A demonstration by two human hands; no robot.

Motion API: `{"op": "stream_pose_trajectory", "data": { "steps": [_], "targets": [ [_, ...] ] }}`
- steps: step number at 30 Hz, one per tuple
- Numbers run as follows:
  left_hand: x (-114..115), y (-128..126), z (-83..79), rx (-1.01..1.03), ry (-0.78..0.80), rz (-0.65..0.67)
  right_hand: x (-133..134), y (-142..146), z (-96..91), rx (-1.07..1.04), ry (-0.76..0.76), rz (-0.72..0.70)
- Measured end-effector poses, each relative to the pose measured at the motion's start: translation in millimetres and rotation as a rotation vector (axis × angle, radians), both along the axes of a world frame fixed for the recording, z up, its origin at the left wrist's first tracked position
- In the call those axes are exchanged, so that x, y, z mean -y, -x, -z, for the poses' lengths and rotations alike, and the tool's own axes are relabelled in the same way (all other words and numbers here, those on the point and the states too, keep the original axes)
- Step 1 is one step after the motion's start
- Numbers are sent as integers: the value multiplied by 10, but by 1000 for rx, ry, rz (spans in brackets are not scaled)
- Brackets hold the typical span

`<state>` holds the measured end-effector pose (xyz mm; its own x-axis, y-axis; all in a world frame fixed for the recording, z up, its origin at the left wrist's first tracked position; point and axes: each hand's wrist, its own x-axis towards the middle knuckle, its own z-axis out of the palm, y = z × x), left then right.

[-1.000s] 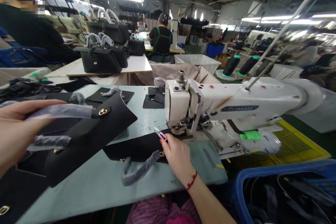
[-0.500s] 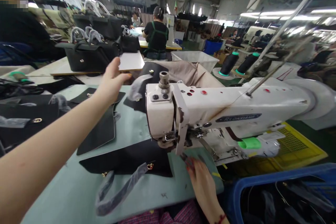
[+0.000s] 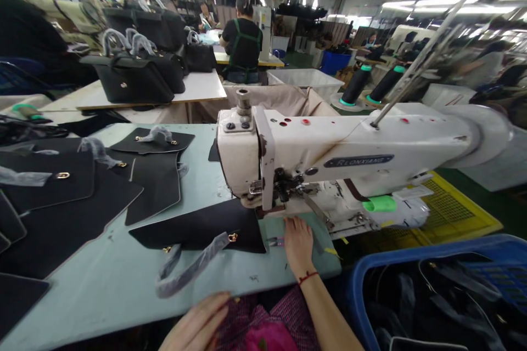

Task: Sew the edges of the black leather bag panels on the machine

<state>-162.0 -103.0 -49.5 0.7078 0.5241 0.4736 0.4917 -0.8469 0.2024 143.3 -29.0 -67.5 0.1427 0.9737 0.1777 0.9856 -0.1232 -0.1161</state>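
Observation:
My right hand [image 3: 299, 244] lies palm down on the pale green table beside the white sewing machine [image 3: 354, 148], its fingers stretched toward the needle area. Just left of that hand, small thread snips [image 3: 275, 241] rest on the tabletop. Low in the view, my left hand [image 3: 200, 321] is over the table's near edge by my lap, fingers extended and holding nothing. Between the hands and the machine head is a black bag panel [image 3: 201, 227]; a plastic-wrapped handle [image 3: 195, 271] is attached to it by gold rings.
Several black bag panels [image 3: 154, 181] with wrapped handles cover the left of the table. A blue basket [image 3: 360, 285] of bag pieces stands at right, near a yellow crate [image 3: 465, 214]. Finished black bags [image 3: 132, 79] sit on a table behind; people work farther back.
My left hand has come back from its reach beyond the machine to the near edge. The black piece behind the machine head is now mostly out of sight. My right hand has flattened beside the snips.

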Motion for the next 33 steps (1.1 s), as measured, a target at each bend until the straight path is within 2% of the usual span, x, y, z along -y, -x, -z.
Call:
{"op": "stream_pose_trajectory", "data": {
  "steps": [2,4,6,9,12,16,21,24,33],
  "targets": [
    [-69,-83,215,-31,28,-246,8,-44,-66,-67,-47,67],
    [-230,-198,295,7,56,-431,79,-9,-143,-245,-125,47],
    [-449,-315,287,87,43,-518,166,115,-227,-521,-168,-87],
    [-804,-405,214,149,-27,-563,199,379,-360,-899,-142,-269],
    [-1084,-330,121,96,-102,-491,98,576,-477,-1080,-91,-292],
    [-1258,-136,-79,4,-139,-273,7,664,-546,-1149,-37,-218],
    [-1275,-82,-367,64,25,-121,76,697,-537,-1306,15,-154],
    [-1249,-111,-449,109,90,-99,103,713,-543,-1352,39,-136],
    [-1186,-176,-514,148,178,-141,41,686,-601,-1334,54,-143]
  ]
}}
